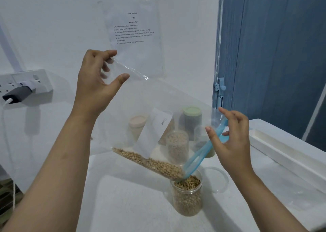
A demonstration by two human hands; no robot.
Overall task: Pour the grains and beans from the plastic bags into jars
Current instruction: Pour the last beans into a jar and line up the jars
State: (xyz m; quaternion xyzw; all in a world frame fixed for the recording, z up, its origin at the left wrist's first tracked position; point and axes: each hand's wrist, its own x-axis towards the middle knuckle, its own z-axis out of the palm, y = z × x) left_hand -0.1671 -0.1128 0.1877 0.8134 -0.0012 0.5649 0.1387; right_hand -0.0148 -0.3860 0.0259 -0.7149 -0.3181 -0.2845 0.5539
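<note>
Fingers of left hand (pixel 96 80) pinch the upturned bag (pixel 150 106) corner; right hand (pixel 231 141) pinches its blue zip mouth. Beans (pixel 151 163) mid-pour into the nearly full jar (pixel 187 194) on the bench (pixel 123 205). Behind: filled jars (pixel 177 145), two lidded.

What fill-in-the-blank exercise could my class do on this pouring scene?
1. The left hand pinches the bag's ____ corner.
2. The beans slide toward the bag's ____ zip.
3. The bag's mouth is over an open ____.
4. The clear lid lies on the ____, right of the jar.

Missing words: bottom; blue; jar; table
</note>
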